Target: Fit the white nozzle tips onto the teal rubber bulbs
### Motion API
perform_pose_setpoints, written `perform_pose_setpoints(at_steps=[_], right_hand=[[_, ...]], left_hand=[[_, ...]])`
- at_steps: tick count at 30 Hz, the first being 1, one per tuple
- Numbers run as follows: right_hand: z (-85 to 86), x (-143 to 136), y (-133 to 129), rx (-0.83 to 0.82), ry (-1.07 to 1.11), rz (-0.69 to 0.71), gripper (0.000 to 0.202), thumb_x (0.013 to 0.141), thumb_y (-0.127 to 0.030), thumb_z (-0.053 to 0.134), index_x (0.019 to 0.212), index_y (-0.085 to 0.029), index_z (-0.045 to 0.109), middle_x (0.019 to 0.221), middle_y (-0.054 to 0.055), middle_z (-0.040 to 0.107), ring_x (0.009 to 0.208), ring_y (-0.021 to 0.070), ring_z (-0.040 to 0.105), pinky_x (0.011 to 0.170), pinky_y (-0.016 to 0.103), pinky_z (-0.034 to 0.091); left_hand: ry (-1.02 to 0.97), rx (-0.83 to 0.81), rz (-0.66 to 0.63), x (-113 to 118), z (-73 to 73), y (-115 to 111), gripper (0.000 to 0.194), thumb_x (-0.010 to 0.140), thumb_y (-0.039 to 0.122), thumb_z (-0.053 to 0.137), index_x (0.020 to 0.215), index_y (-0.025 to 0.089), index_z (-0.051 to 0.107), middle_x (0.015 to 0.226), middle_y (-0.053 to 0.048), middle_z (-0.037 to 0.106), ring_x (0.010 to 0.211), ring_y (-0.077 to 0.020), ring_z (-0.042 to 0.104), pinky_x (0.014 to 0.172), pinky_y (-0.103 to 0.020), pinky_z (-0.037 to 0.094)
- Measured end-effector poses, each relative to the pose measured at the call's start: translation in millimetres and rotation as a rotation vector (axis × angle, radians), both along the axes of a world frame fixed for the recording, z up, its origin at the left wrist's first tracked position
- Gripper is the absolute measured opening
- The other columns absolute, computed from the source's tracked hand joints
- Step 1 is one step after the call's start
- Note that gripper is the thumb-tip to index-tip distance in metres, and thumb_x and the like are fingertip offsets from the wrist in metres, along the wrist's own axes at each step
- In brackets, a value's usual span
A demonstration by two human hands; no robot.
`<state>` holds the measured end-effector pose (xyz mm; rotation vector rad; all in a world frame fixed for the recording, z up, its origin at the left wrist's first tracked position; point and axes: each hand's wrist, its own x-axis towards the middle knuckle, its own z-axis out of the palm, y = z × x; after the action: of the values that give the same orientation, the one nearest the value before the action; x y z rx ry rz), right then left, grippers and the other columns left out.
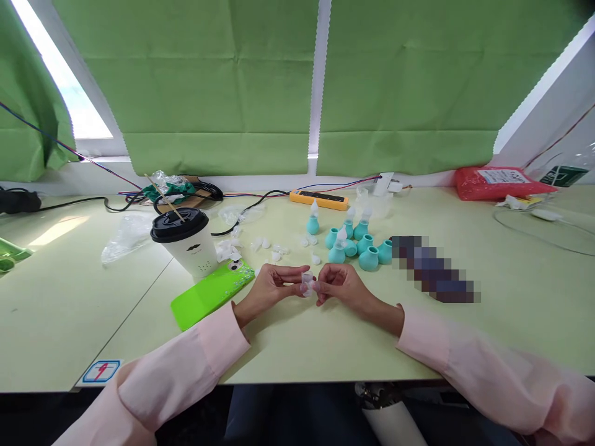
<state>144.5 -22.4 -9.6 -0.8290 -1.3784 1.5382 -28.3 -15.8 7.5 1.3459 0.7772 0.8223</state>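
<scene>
- Reaching in from the lower corners of the head view, the pink sleeves [186, 362] are angled inward, and both wrists are held over the near part of the surface [320, 350].
- By the left hand [270, 286], its fingers extended to the right, a small translucent piece [307, 280] is pinched between thumb and fingertips, over the surface.
- The right hand [344, 286] is curled, thumb and forefinger drawn close together at the piece's right edge; whether it is gripped there too cannot be told.
- Beyond the right hand, teal bulb-shaped bottles [369, 259] are grouped, some topped with translucent tips [342, 235].
- Small white parts [277, 255] are scattered beyond the left hand.
- Beside the left wrist, a bright green phone [207, 298] is laid near a lidded cup [193, 251].
</scene>
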Motion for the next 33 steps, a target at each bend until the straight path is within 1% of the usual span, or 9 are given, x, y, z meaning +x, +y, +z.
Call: perform_pose_setpoints(at_steps=[4, 8, 11, 13, 16, 19, 23, 27, 33], right_hand=[[7.3, 0, -4, 0.09, -0.08, -0.03, 0.025, 0.058, -0.033, 0.067, 0.053, -0.017, 0.048, 0.044, -0.005, 0.05, 0.038, 0.0082, 0.047, 0.041, 0.024, 0.042], [41.1, 23, -4, 0.429, -0.258, -0.26, 0.027, 0.068, -0.039, 0.056, 0.051, -0.019, 0.047, 0.042, -0.002, 0.047, 0.038, 0.0093, 0.045, 0.039, 0.024, 0.036], [67.3, 55, 1, 0.823, -0.629, -0.593, 0.023, 0.066, -0.037, 0.057, 0.053, -0.02, 0.05, 0.047, -0.001, 0.05, 0.044, 0.0101, 0.045, 0.045, 0.025, 0.036], [73.2, 73, 9, 0.966, -0.99, -0.689, 0.021, 0.066, -0.04, 0.055, 0.062, -0.019, 0.055, 0.057, 0.001, 0.055, 0.052, 0.0127, 0.048, 0.051, 0.027, 0.036], [63.7, 86, 23, 0.952, -1.563, -0.632, 0.035, 0.065, -0.049, 0.05, 0.077, -0.017, 0.059, 0.077, 0.008, 0.058, 0.069, 0.0214, 0.051, 0.058, 0.032, 0.033], [48.3, 87, 33, 0.791, -1.838, -0.498, 0.036, 0.066, -0.049, 0.047, 0.075, -0.016, 0.059, 0.079, 0.011, 0.056, 0.076, 0.0262, 0.049, 0.059, 0.034, 0.03], [41.5, 86, 38, 0.72, -1.78, -0.367, 0.021, 0.07, -0.034, 0.045, 0.071, -0.017, 0.057, 0.075, 0.008, 0.056, 0.075, 0.0228, 0.049, 0.062, 0.033, 0.027], [53.7, 90, 34, 0.696, -1.616, -0.313, 0.016, 0.067, -0.032, 0.05, 0.066, -0.017, 0.055, 0.069, 0.003, 0.058, 0.065, 0.0181, 0.05, 0.066, 0.037, 0.027], [71.0, 75, 10, 0.685, -1.012, -0.058, 0.021, 0.064, -0.035, 0.059, 0.074, -0.017, 0.059, 0.07, 0.003, 0.059, 0.059, 0.0126, 0.05, 0.058, 0.026, 0.039]], left_hand=[[-0.078, -0.02, -0.056, 2, 3.9, -2, 0.047, 0.061, 0.021, 0.066, 0.106, 0.012, 0.054, 0.09, -0.009, 0.065, 0.083, -0.0201, 0.059, 0.077, -0.036, 0.047], [-0.171, -0.052, -0.063, 1, 5.8, -1, 0.052, 0.067, 0.023, 0.061, 0.116, 0.018, 0.044, 0.092, -0.009, 0.061, 0.076, -0.0164, 0.059, 0.071, -0.036, 0.049], [-0.139, -0.092, -0.061, 0, 3.8, 1, 0.043, 0.069, 0.025, 0.059, 0.11, 0.015, 0.05, 0.092, -0.01, 0.06, 0.073, -0.0153, 0.058, 0.071, -0.035, 0.049], [-0.124, -0.121, -0.049, 0, 2.1, 3, 0.038, 0.07, 0.025, 0.058, 0.106, 0.013, 0.052, 0.091, -0.01, 0.06, 0.072, -0.0143, 0.058, 0.072, -0.034, 0.048], [-0.11, -0.114, -0.001, 0, 1.1, 4, 0.038, 0.069, 0.026, 0.059, 0.104, 0.011, 0.054, 0.088, -0.01, 0.061, 0.068, -0.0127, 0.057, 0.072, -0.034, 0.048], [-0.087, -0.113, 0.012, -1, 2.3, 3, 0.04, 0.068, 0.025, 0.06, 0.105, 0.01, 0.053, 0.088, -0.012, 0.061, 0.066, -0.0128, 0.058, 0.072, -0.034, 0.047], [-0.125, -0.147, 0.026, -2, 4.3, 3, 0.043, 0.069, 0.022, 0.059, 0.109, 0.011, 0.05, 0.086, -0.012, 0.063, 0.07, -0.0155, 0.059, 0.074, -0.037, 0.047], [-0.168, -0.149, 0.041, -2, 4.9, 4, 0.041, 0.067, 0.021, 0.06, 0.106, 0.011, 0.052, 0.087, -0.012, 0.063, 0.07, -0.0165, 0.06, 0.076, -0.038, 0.046], [-0.222, -0.152, 0.064, -2, 2.9, 4, 0.038, 0.067, 0.022, 0.061, 0.102, 0.01, 0.054, 0.097, -0.014, 0.061, 0.075, -0.0183, 0.061, 0.079, -0.038, 0.045]])
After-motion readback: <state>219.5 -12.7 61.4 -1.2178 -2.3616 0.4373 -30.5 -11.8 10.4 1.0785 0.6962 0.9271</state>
